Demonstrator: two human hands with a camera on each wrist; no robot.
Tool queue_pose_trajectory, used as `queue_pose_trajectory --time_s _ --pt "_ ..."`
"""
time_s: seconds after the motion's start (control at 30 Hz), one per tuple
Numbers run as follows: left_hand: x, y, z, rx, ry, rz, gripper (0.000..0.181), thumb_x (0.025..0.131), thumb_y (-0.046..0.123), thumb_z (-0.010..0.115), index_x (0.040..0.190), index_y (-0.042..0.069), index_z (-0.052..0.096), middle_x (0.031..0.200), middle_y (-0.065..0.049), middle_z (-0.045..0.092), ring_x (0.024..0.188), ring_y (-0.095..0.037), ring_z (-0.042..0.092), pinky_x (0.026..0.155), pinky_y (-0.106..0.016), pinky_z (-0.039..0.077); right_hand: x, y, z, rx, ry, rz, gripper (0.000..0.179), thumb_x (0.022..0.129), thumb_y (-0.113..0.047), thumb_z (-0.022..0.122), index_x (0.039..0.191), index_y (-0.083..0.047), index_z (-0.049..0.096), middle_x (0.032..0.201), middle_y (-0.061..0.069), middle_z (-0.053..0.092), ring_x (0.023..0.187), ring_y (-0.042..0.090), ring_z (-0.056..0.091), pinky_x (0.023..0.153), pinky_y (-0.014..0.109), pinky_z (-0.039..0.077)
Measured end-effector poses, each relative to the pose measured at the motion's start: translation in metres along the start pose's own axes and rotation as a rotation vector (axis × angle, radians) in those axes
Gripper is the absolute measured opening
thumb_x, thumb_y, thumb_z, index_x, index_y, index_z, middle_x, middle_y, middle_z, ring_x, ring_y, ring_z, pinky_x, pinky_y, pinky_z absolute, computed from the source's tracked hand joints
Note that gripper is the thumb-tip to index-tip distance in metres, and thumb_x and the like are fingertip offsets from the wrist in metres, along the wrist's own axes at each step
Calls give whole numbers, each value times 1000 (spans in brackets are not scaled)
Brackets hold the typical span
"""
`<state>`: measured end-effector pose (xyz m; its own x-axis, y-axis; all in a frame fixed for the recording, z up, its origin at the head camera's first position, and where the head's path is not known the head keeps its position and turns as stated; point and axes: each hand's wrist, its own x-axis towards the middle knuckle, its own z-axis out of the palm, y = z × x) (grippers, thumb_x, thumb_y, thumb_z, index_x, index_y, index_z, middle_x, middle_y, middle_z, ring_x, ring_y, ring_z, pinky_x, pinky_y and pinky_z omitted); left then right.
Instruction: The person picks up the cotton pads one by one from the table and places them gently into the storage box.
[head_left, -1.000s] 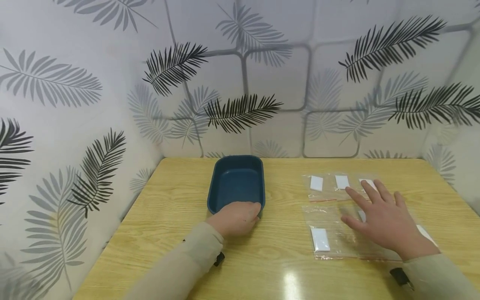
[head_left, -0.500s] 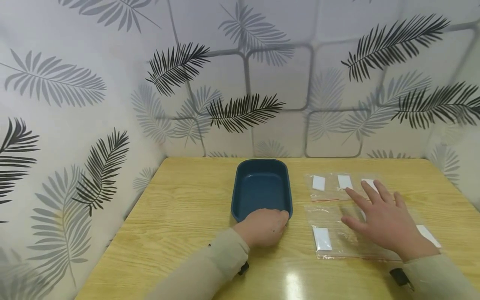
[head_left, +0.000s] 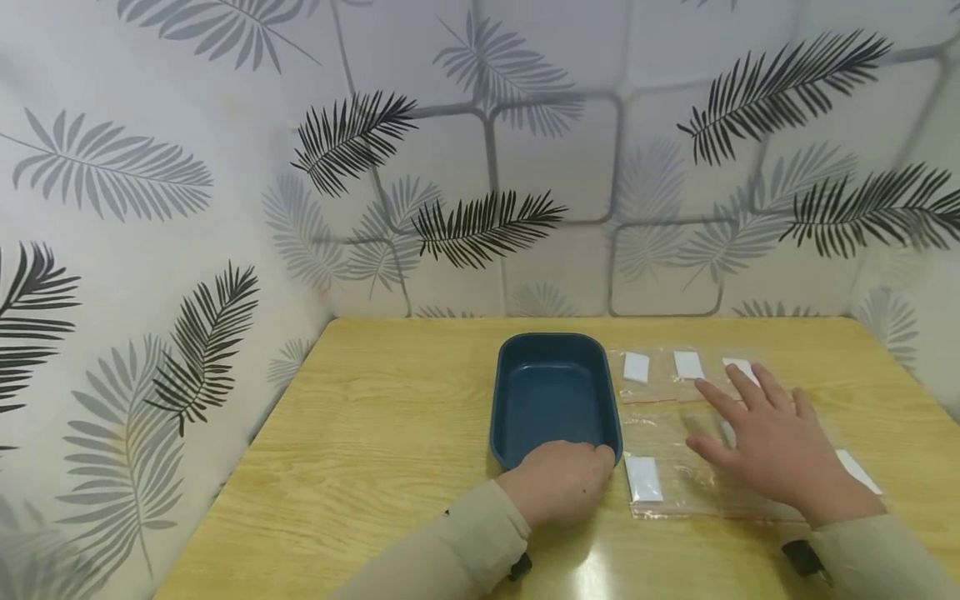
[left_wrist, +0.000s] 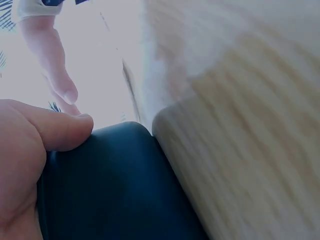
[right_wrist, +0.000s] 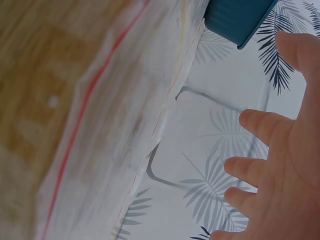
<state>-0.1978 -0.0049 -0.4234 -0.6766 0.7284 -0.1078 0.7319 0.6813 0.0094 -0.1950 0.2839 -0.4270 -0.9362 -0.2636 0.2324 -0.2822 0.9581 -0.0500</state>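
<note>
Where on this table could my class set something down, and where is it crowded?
The table has its widest bare patch left of the blue tray, bordered by the patterned wall and left sleeve. A smaller one lies between it and the right sleeve. Right of the tray is crowded: the right hand spreads over clear bags with white pieces.

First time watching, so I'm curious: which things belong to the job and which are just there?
Likely in the job:
blue tray, gripped by the left hand
clear bags with white pieces, below the right hand

Just there:
table
leaf-patterned wall
</note>
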Motion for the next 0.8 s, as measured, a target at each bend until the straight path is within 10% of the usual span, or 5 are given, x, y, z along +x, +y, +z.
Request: queue_pose_trajectory --time_s 0.23,0.47,0.6,0.8 --pt "-5 -10 -17 -178 13 -70 38 105 50 48 123 19 60 113 5 66 103 -11 64 83 -32 53 -1 3 0 13 19 -3 81 92 -70 56 152 -16 44 156 27 32 145 52 17 100 81 18" --pt "-21 -83 -32 -346 357 -413 57 101 45 59 147 12 49 140 -9 53 127 -25 52 102 -43 47 3 -2 -6 30 -8 -10 82 93 -69 56 153 -15 42 158 28 28 146 52 14 102 81 15" --pt "-27 -115 -12 -705 415 -573 58 99 35 64 148 9 45 126 -11 56 108 -27 60 86 -45 53 3 -1 -6 31 -26 -8 83 93 -70 55 154 -16 42 158 28 27 146 52 14 103 81 15" --pt "-27 -134 17 -1276 326 -523 46 103 26 61 141 4 46 104 -12 59 79 -22 57 66 -34 50 7 -5 -4 48 -9 -43 82 92 -70 56 153 -17 43 158 26 28 145 53 17 103 79 17"
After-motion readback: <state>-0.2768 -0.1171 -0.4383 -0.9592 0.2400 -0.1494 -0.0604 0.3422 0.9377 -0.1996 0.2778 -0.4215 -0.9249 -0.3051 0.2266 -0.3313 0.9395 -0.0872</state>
